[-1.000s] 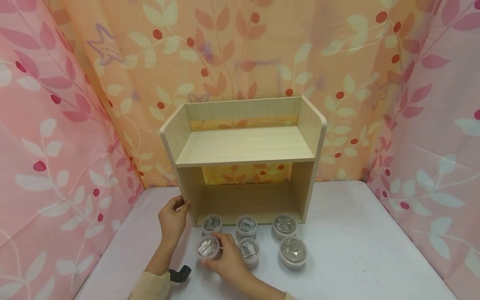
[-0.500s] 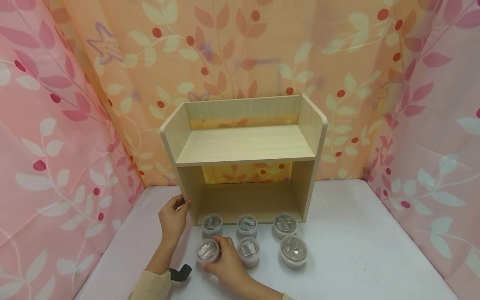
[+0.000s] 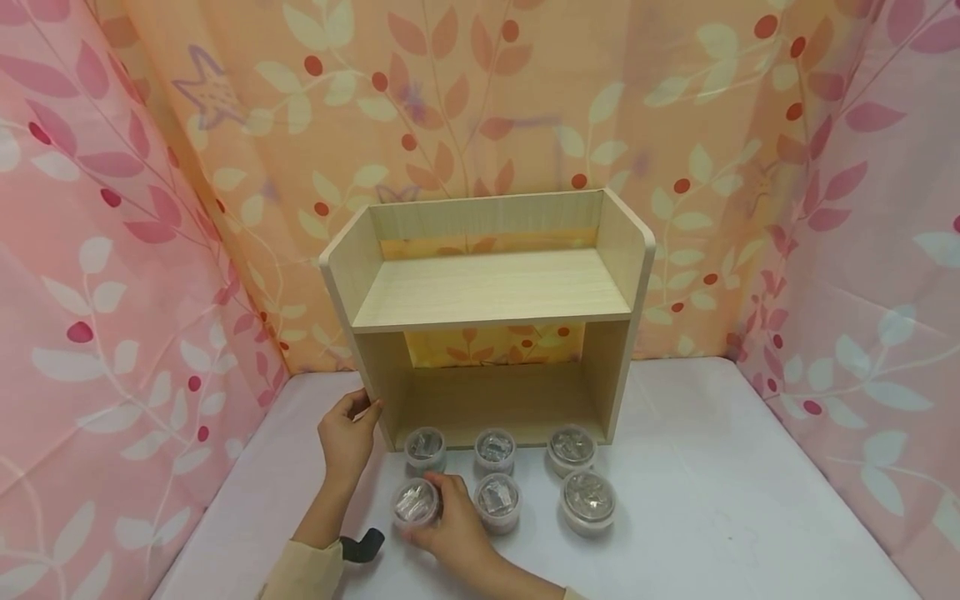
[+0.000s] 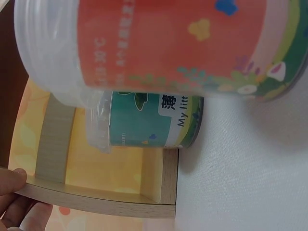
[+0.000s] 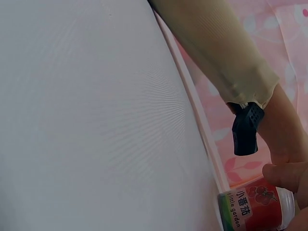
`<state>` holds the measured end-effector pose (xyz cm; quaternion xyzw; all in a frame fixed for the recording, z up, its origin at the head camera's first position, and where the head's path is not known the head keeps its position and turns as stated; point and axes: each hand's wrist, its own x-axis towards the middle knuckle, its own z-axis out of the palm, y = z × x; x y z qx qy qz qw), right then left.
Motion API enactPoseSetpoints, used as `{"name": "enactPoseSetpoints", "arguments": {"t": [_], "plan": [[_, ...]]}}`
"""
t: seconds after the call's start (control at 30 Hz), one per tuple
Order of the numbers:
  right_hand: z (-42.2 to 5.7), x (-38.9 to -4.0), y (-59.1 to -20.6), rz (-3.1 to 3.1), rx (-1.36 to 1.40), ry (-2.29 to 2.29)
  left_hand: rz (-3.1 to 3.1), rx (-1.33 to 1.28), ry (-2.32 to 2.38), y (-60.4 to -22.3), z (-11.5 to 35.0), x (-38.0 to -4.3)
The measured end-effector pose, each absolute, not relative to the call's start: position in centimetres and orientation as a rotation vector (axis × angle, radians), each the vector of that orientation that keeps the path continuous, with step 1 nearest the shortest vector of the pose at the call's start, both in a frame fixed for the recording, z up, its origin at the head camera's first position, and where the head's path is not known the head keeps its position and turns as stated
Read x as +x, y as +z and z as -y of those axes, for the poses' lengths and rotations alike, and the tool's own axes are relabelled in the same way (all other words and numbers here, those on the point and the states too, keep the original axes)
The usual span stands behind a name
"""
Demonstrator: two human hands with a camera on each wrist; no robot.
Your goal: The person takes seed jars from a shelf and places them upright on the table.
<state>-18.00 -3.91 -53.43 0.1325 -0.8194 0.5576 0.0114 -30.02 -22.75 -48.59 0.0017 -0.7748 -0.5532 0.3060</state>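
My left hand [image 3: 347, 437] pinches the front edge of the left side panel of a pale wooden shelf [image 3: 491, 292], thumb on one face and fingers on the other. With thumb and fingers my right hand [image 3: 459, 533] holds the front-left jar [image 3: 415, 502], which stands on the white table. That jar has a clear plastic lid and, in the right wrist view, a red label [image 5: 262, 204] with tomatoes. Just behind it stands a jar [image 3: 425, 450], teal-labelled in the left wrist view [image 4: 139, 120]. Part of the right hand's grip is hidden in the head view.
More lidded jars stand in two rows before the shelf: a middle pair, back [image 3: 495, 448] and front [image 3: 497, 502], and a right pair, back [image 3: 572, 448] and front [image 3: 588, 500]. A black angled piece [image 3: 363, 546] juts from the left sleeve. Patterned curtains [image 3: 487, 100] enclose the table.
The jar in my right hand has shifted slightly toward me and sits more level. My left hand has stayed at the shelf's side panel.
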Motion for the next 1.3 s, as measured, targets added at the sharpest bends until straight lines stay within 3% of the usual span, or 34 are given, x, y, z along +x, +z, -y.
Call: {"name": "enactPoseSetpoints", "arguments": {"t": [1.3], "plan": [[4.3, -17.4, -52.3, 2.465, 0.428, 1.763, 2.063, 0.015, -1.47, -48.6, 22.6, -29.8]]}}
